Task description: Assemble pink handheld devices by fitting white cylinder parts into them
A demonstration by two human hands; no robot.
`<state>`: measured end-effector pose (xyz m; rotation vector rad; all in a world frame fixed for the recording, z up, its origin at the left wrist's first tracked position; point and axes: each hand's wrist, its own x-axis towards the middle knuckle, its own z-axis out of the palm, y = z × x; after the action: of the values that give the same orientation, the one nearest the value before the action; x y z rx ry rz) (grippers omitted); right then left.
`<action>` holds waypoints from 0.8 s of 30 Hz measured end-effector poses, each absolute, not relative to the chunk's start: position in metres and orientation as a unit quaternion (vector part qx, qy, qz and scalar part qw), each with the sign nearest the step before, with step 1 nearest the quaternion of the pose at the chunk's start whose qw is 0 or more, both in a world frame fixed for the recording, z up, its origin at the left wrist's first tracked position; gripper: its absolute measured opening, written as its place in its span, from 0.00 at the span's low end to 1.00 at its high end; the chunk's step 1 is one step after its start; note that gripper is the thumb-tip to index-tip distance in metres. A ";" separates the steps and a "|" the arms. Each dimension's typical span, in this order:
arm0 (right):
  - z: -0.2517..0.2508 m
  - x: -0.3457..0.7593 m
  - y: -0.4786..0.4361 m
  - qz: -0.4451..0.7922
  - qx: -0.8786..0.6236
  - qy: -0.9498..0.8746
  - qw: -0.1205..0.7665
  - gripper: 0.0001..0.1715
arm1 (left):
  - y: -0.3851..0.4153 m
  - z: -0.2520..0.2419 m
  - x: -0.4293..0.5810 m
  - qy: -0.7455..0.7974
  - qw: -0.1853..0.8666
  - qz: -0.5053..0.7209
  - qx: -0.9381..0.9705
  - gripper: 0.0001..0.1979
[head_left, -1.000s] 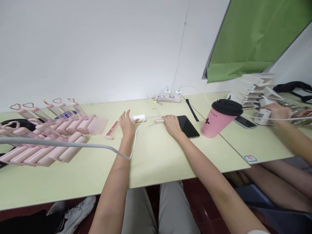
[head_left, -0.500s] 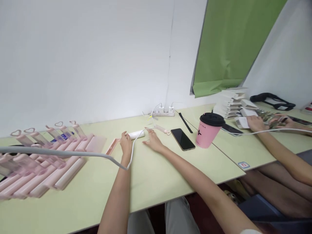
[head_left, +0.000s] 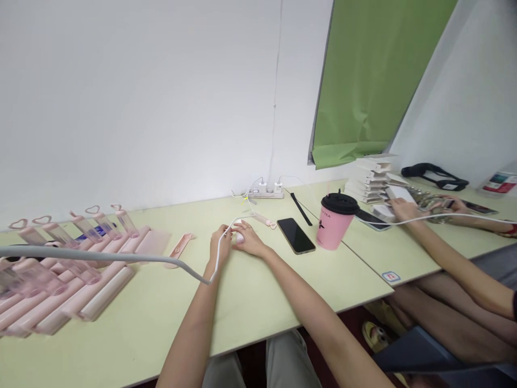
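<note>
My left hand [head_left: 220, 245] and my right hand [head_left: 249, 240] meet at mid-table, both closed round a small white cylinder-shaped device [head_left: 239, 235], which they mostly hide. A white cable [head_left: 218, 257] leaves the device, crosses my left wrist and joins a thick grey cable [head_left: 100, 255] running off to the left. A slim pink piece [head_left: 180, 249] lies just left of my left hand. A pink stick [head_left: 264, 219] lies just beyond my right hand.
A black phone [head_left: 295, 235], a pink lidded cup [head_left: 337, 221], a black strip [head_left: 301, 209] and a power strip [head_left: 262, 193] lie to the right. Rows of pink cases with heart-topped tubes [head_left: 81, 269] fill the left. A co-worker's hand [head_left: 404, 209] works beside stacked white boxes [head_left: 371, 178].
My right hand left the pink stick near the phone and came over to the white device. My left hand drew the device nearer. The camera view tilted up and swung right.
</note>
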<state>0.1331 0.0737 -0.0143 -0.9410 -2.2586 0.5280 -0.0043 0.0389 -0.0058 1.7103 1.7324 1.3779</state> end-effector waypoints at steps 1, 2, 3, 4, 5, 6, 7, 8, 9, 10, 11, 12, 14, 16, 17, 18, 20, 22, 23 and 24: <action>-0.011 0.134 0.073 0.224 -0.327 -0.867 0.302 0.35 | 0.041 -0.009 -0.008 0.612 0.162 0.513 0.580 0.12; -0.008 0.135 0.072 0.251 -0.299 -0.875 0.287 0.39 | 0.044 -0.012 -0.012 0.608 0.158 0.542 0.558 0.13; -0.005 0.136 0.070 0.281 -0.271 -0.880 0.269 0.41 | 0.048 -0.015 -0.016 0.601 0.163 0.567 0.539 0.14; -0.002 0.137 0.068 0.313 -0.246 -0.882 0.253 0.43 | 0.052 -0.018 -0.021 0.587 0.185 0.583 0.530 0.15; 0.000 0.138 0.066 0.346 -0.223 -0.879 0.240 0.44 | 0.055 -0.020 -0.025 0.568 0.226 0.580 0.538 0.16; 0.002 0.139 0.065 0.379 -0.200 -0.876 0.222 0.47 | 0.058 -0.023 -0.028 0.549 0.268 0.566 0.553 0.17; 0.004 0.139 0.063 0.409 -0.179 -0.870 0.208 0.50 | 0.060 -0.024 -0.030 0.532 0.300 0.550 0.570 0.18; 0.005 0.139 0.062 0.430 -0.167 -0.863 0.205 0.53 | 0.060 -0.025 -0.031 0.517 0.321 0.541 0.581 0.18; 0.005 0.140 0.061 0.442 -0.171 -0.855 0.209 0.57 | 0.059 -0.025 -0.031 0.508 0.331 0.539 0.585 0.19; 0.006 0.140 0.060 0.443 -0.192 -0.847 0.220 0.61 | 0.058 -0.024 -0.030 0.502 0.334 0.548 0.580 0.20; 0.006 0.140 0.058 0.439 -0.224 -0.838 0.234 0.66 | 0.055 -0.022 -0.028 0.500 0.332 0.563 0.568 0.20; 0.006 0.140 0.057 0.436 -0.258 -0.827 0.246 0.70 | 0.053 -0.021 -0.025 0.501 0.332 0.577 0.553 0.20; 0.007 0.140 0.055 0.447 -0.295 -0.806 0.252 0.75 | 0.048 -0.016 -0.016 0.513 0.349 0.586 0.522 0.20; 0.007 0.139 0.053 0.470 -0.281 -0.796 0.257 0.73 | 0.045 -0.012 -0.007 0.533 0.371 0.574 0.498 0.21; 0.006 0.139 0.053 0.477 -0.269 -0.794 0.264 0.71 | 0.044 -0.010 -0.003 0.545 0.375 0.567 0.491 0.21; 0.005 0.138 0.054 0.479 -0.263 -0.791 0.275 0.69 | 0.043 -0.006 0.000 0.556 0.370 0.564 0.486 0.21; 0.000 0.138 0.057 0.478 -0.276 -0.776 0.305 0.66 | 0.040 0.003 -0.002 0.574 0.336 0.578 0.473 0.20; -0.006 0.138 0.063 0.480 -0.308 -0.750 0.335 0.62 | 0.032 0.018 -0.019 0.584 0.288 0.584 0.485 0.20; -0.010 0.138 0.067 0.479 -0.325 -0.737 0.349 0.61 | 0.026 0.026 -0.033 0.581 0.249 0.573 0.522 0.20; -0.013 0.139 0.071 0.476 -0.340 -0.725 0.363 0.59 | 0.018 0.033 -0.050 0.578 0.222 0.536 0.574 0.21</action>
<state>0.1385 0.0710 -0.0135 -0.8756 -1.8668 1.2240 -0.0498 0.0184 0.0327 1.5852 1.5983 1.4807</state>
